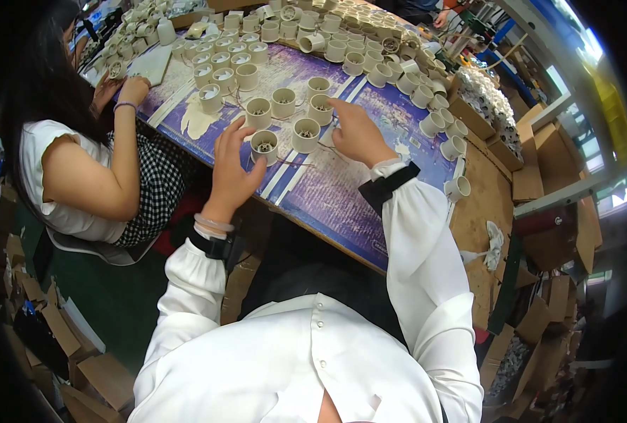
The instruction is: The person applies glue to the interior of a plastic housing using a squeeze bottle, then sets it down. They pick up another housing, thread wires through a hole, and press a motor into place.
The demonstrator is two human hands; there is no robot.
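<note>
Front cup [272,156] upright, left hand [232,169] beside it, fingers apart; beyond that cup, rightward, a second cup [319,116] at the right hand [360,132], fingers bent (can't tell whether clamped). Level handling suits both, wires [296,164] unsnagged across the purple desk [327,208].

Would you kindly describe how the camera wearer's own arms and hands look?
Both arms wear loose, white long sleeves, gathered near the wrists. The left hand and right hand are ungloved. A black strap circles the left wrist, beside a pale, narrow band; another wide black strap circles the right wrist.
</note>
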